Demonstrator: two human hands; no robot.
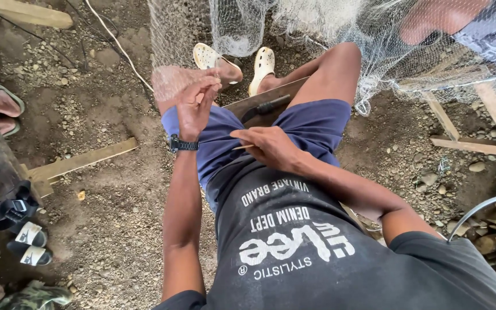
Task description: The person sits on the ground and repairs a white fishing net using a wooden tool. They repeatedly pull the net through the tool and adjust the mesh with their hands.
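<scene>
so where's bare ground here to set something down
Bare gravel lies left of the left hand, between the wooden plank and the black sandals. Another patch sits right of the knee, before the timber frame. Straight ahead is crowded: fishing net, knife, cream clogs.

Net [317, 23]: pale off-white, fine diamond mesh. Shorts [311, 123]: blue, plain. Shirt [294, 241]: black with white printed lettering. Wristwatch [182, 144]: black. Clogs [262, 66]: cream, perforated. Stick [242, 147]: light tan. Ground [99, 189]: grey-brown gravel. Planks [81, 161]: pale wood.
</scene>
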